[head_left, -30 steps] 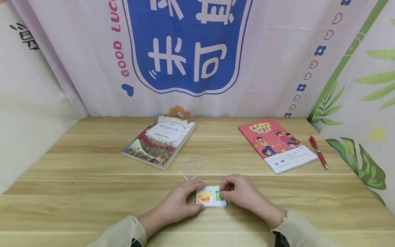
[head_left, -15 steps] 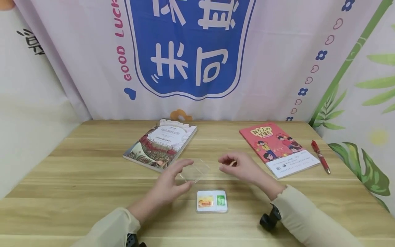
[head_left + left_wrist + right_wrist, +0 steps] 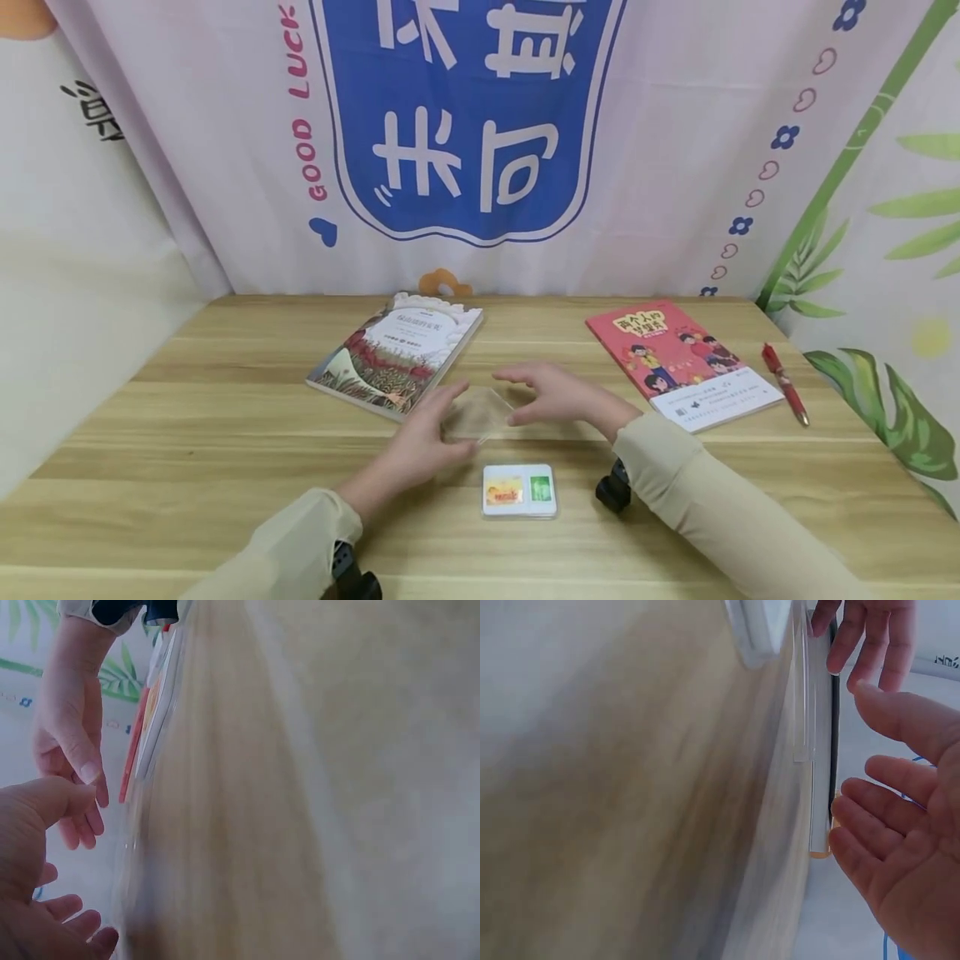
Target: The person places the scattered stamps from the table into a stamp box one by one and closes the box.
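Observation:
A clear plastic lid (image 3: 480,415) lies on the wooden table between the two hands. My left hand (image 3: 422,440) is at its left side, thumb and fingers spread apart. On the other side, my right hand (image 3: 561,395) reaches in with relaxed fingers, close to the lid's right corner. Neither hand grips anything. Nearer to me sits a small white case (image 3: 519,492) bearing a yellow-orange picture and a green one. The right wrist view has the lid (image 3: 802,712) edge-on, with the right palm (image 3: 907,825) hovering beside it.
Behind the left hand lies a book with a field picture (image 3: 397,354). A red-covered book (image 3: 678,358) is at the right, with a red pen (image 3: 785,385) beside it. A printed curtain (image 3: 465,150) hangs along the table's back edge.
Both hands have left the small white case and moved forward to the clear lid. The right hand has since shifted left toward the lid and its fingers have loosened.

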The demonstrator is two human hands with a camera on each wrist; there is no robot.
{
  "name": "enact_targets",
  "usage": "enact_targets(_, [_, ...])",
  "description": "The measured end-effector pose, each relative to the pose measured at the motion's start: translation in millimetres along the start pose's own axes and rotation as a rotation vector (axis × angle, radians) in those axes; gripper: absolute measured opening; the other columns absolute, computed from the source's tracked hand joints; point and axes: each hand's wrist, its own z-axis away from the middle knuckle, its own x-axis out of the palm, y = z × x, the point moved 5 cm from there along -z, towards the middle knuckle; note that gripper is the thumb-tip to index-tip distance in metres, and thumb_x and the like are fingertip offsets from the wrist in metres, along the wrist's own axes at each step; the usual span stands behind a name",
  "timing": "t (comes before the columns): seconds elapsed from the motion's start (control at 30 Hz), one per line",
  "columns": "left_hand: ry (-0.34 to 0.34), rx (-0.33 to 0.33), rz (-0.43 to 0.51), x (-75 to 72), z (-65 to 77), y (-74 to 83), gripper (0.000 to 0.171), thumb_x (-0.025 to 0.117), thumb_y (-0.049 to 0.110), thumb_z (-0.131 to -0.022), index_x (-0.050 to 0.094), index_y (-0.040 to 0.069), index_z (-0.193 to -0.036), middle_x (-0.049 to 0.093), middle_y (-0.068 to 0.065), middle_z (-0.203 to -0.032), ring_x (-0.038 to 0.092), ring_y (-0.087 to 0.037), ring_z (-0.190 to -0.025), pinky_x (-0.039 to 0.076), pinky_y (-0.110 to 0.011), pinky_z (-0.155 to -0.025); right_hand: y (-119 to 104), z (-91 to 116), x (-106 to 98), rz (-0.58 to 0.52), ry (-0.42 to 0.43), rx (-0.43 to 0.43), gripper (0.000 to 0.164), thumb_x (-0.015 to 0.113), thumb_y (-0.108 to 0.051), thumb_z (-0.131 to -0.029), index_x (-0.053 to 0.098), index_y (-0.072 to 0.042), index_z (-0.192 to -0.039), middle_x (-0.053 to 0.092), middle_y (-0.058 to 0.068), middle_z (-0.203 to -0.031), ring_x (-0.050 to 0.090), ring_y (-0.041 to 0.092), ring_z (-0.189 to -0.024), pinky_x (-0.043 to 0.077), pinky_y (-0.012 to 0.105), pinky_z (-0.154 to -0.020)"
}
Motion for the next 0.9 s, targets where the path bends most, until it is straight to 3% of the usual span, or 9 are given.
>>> enact_targets(0.3, [-0.082, -0.062, -0.065, 7.0, -5.4, -14.5, 0.091, 0.081, 0.029, -0.068, 0.032, 0.011, -0.143, 0.036, -0.011, -0.145, 0.031, -0.032, -0.134, 0.026, -0.054, -0.109, 0.2, -13.3, 5.8, 0.083, -0.08, -0.006, 0.073, 0.072, -0.021, -0.08, 0.036, -0.007, -0.142, 0.039, 0.007, -0.145, 0.033, 0.025, -0.134, 0.024, 0.041, -0.113])
enact_targets(0.67, [-0.074, -0.082, -0.115, 7.2, -5.9, -21.0, 0.086, 0.08, 0.032, -0.069, 0.039, 0.002, -0.138, 0.034, -0.016, -0.145, 0.031, -0.035, -0.133, 0.027, -0.051, -0.109, 3.9, -25.6, 13.9, 0.173, -0.161, -0.001, 0.073, 0.073, -0.03, -0.079, 0.039, -0.009, -0.141, 0.035, 0.008, -0.147, 0.028, 0.024, -0.137, 0.021, 0.038, -0.114])
enact_targets(0.9, [-0.063, -0.072, -0.166, 6.6, -6.7, -20.2, 0.079, 0.079, 0.032, -0.071, 0.044, -0.003, -0.133, 0.037, -0.018, -0.142, 0.033, -0.037, -0.131, 0.029, -0.05, -0.109, 3.6, -28.4, 16.6, 0.16, -0.171, 0.05, 0.071, 0.074, -0.031, -0.077, 0.043, -0.015, -0.139, 0.033, 0.007, -0.148, 0.027, 0.024, -0.138, 0.021, 0.041, -0.114])
